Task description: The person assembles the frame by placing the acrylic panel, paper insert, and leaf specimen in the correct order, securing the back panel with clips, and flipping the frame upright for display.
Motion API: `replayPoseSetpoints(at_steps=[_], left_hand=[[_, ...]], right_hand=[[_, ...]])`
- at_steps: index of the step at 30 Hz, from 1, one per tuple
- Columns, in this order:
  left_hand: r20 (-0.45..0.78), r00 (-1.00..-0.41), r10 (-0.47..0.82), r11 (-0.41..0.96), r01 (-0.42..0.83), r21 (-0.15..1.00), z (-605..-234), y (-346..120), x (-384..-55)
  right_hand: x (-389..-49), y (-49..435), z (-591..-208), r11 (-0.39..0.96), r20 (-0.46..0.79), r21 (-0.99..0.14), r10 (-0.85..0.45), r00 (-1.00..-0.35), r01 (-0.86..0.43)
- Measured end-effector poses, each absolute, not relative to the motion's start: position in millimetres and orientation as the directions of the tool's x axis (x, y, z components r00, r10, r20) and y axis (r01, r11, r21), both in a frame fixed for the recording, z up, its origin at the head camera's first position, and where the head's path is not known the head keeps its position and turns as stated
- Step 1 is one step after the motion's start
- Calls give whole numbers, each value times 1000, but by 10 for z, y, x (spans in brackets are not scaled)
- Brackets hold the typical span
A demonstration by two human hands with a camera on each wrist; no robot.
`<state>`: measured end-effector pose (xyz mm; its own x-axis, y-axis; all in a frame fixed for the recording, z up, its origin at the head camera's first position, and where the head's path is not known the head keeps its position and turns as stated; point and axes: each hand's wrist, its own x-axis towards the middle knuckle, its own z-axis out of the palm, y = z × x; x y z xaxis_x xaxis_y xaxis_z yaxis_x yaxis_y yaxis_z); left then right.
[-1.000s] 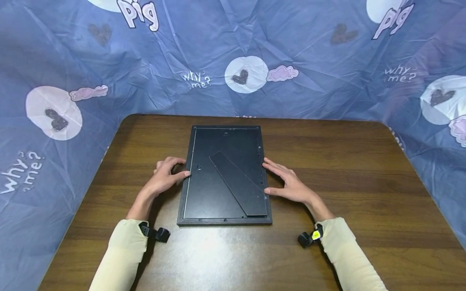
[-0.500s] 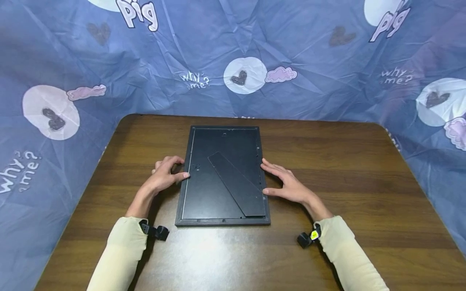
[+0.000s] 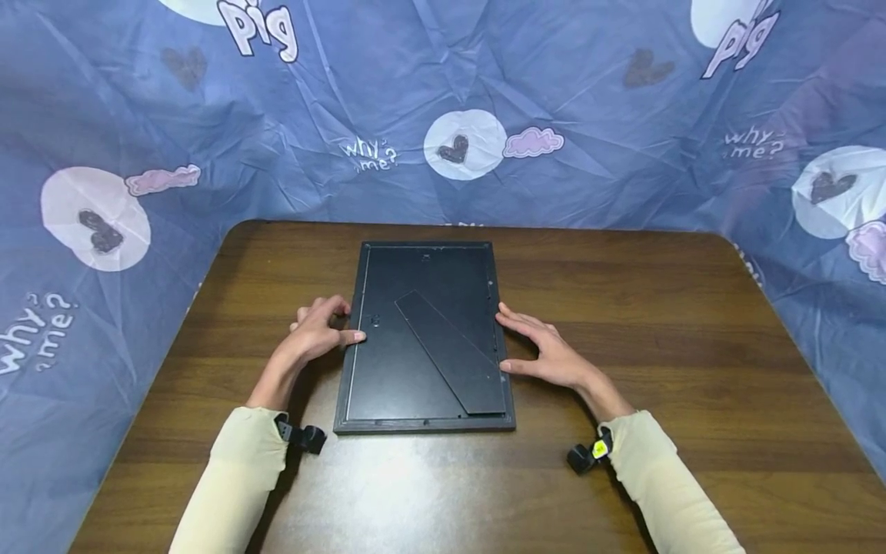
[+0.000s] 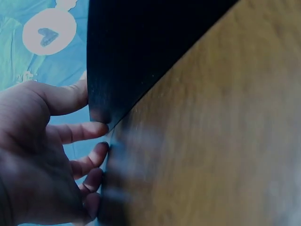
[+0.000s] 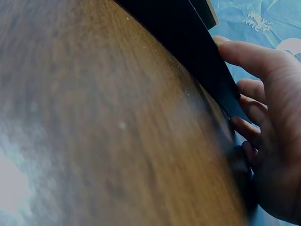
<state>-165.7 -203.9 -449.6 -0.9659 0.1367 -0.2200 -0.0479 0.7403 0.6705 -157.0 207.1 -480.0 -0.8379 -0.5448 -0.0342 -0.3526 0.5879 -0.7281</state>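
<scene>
A black picture frame lies face down in the middle of the wooden table, its backing board showing. The slanted easel stand lies flat against that backing. My left hand grips the frame's left edge, thumb over the rim and bent fingers along the side. In the left wrist view, the left thumb and fingertips meet the dark side of the frame. Opposite, my right hand holds the right edge, thumb on the rim and fingertips against the side. The right wrist view shows those fingers bent at the frame's side.
The brown wooden table extends around the frame on all sides. A blue printed cloth hangs behind it and at both sides. Each wrist wears a small black camera, and light glares off the table in front of the frame.
The left thumb has slid slightly inward over the frame's left rim, and the left wrist has shifted a little right. The frame and right hand stay nearly as they were.
</scene>
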Motion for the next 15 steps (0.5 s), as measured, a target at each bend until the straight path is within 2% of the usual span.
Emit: replayPoseSetpoints(at_steps=[7, 15], left_hand=[[-241, -963, 119, 776, -61, 628, -4452, -1940, -1699], [-258, -956, 139, 726, -79, 683, -4518, -2025, -1698]], right_hand=[[-1563, 2093, -4797, 582, -26, -734, -540, -841, -351], [-1571, 2081, -4822, 578, -35, -741, -542, -839, -343]])
